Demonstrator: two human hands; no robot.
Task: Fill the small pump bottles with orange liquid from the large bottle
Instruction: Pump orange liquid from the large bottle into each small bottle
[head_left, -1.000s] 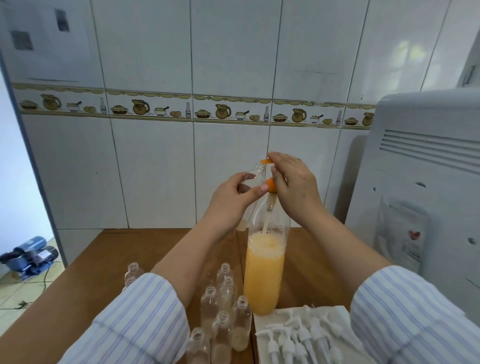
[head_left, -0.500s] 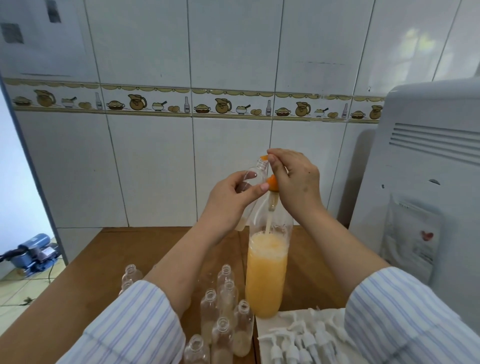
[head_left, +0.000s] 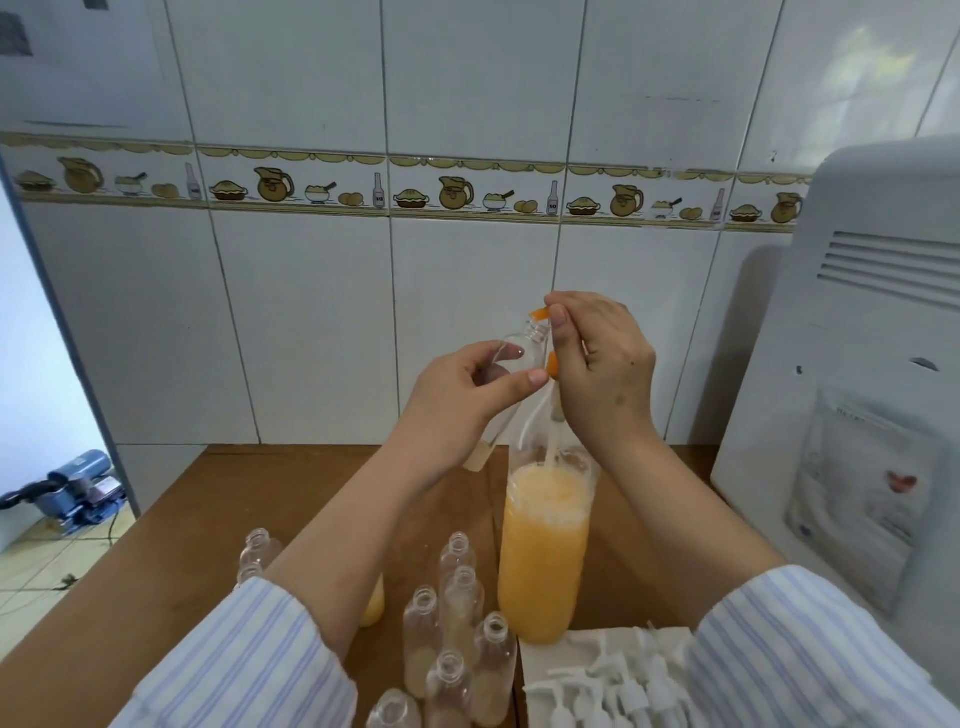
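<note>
While left hand (head_left: 457, 395) grips small bottle (head_left: 511, 374) tilted, neck up-right against right hand (head_left: 602, 374) pinching orange pump (head_left: 551, 364), big bottle (head_left: 543, 551) stands upright directly below right hand, spout nearly touching neck.

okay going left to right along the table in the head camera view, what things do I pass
Loose clear empty small plastic bottles → cluster of clear small bottles → tall clear plastic bottle of orange liquid → white plastic pump tops → large white appliance.
</note>
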